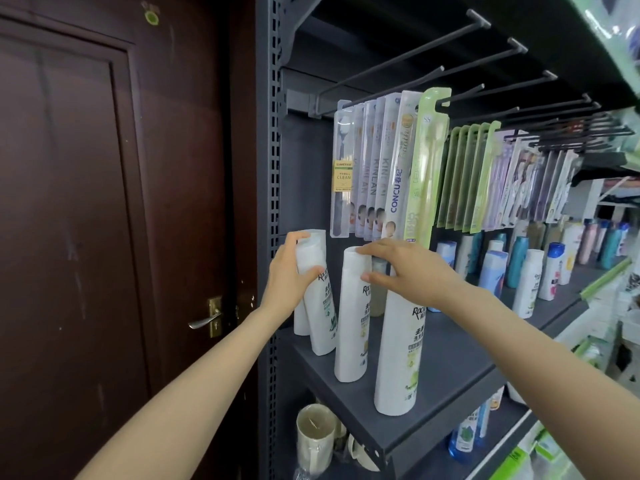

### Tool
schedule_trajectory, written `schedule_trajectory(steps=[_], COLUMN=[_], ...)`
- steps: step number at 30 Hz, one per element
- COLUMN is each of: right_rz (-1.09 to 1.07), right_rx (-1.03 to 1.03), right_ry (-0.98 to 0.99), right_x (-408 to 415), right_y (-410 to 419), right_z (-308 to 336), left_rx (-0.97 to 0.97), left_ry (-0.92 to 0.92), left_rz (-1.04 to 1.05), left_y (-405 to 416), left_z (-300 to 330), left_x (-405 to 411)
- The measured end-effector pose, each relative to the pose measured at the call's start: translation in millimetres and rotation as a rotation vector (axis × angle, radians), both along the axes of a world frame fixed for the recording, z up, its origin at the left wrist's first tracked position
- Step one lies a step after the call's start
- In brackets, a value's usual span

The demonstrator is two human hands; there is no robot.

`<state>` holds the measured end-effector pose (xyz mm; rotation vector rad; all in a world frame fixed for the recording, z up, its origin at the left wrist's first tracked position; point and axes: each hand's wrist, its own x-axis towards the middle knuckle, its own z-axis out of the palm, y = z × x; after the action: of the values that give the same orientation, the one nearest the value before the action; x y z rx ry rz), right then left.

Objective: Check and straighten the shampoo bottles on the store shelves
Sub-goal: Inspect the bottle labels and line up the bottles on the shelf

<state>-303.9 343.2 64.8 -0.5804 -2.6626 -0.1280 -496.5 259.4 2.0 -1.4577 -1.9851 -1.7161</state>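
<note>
**Two hands on two white shampoo bottles at the shelf's left end**

Two grips are at work. The left hand (289,277) is wrapped around the upper body of the leftmost bottle (320,299), thumb across its front just below the cap and fingers behind; this bottle leans, its top tipped away from the right hand, and it looks lifted or rocked off its base, though the contact with the shelf (446,368) cannot be made out. Just behind that hand's bottle, partly hidden, stands another white bottle (300,318). The right hand (412,271) reaches across with fingers and thumb pinched on the cap of the middle bottle (353,317), which stands close to upright between the two hands. Below the right wrist, nearest the camera, a taller bottle (400,355) of the same brand stands untouched at the shelf's front edge. Above both hands hang toothbrush packs (377,168) on pegs; further beyond the right hand a row of assorted bottles (526,268) runs along the same shelf.

Step in hand, as judged: squaring the front bottles of the left group. The next move calls for bringing the leaning bottle upright, label forward, and setting it down flat in line with its neighbours, without knocking the one behind.
</note>
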Motion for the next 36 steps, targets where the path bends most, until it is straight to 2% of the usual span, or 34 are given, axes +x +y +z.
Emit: schedule_trajectory(steps=[5, 7, 10, 13, 17, 21, 25, 30, 36], right_rz=[0.004, -0.005, 0.041, 0.184, 0.344, 0.439, 0.433, 0.411, 0.477], right_rx=[0.017, 0.093, 0.185, 0.033, -0.227, -0.367, -0.345, -0.302, -0.618], right_ry=[-0.055, -0.093, -0.05, 0.044, 0.098, 0.122, 0.148, 0.164, 0.338], right_x=[-0.7, -1.6, -6.6, -18.3, -37.7, -51.1, -48.5, -49.3, -35.0], right_y=[-2.8, -10.3, -31.5, -57.2, -91.2, -122.1, -142.9, -162.7, -184.2], right_z=[2.8, 6.3, 7.5, -6.9, -38.7, -81.7, -114.5, -124.2, -116.0], left_rx=[0.004, 0.034, 0.108, 0.178, 0.238, 0.403, 0.506, 0.549, 0.404], left_ry=[-0.016, -0.006, -0.003, -0.033, -0.18, -0.501, -0.744, -0.871, -0.884], left_rz=[0.09, 0.086, 0.076, 0.09, 0.067, 0.027, 0.019, 0.032, -0.037], left_y=[-21.0, -35.2, -64.7, -98.1, -140.4, -178.9, -214.7, -247.0, -284.7], left_z=[4.8, 4.5, 3.7, 4.8, 2.3, -2.9, -10.4, -22.8, -41.4], left_x=[2.7, 6.8, 11.5, 9.5, 10.9, 10.6, 3.7, -1.8, -7.6])
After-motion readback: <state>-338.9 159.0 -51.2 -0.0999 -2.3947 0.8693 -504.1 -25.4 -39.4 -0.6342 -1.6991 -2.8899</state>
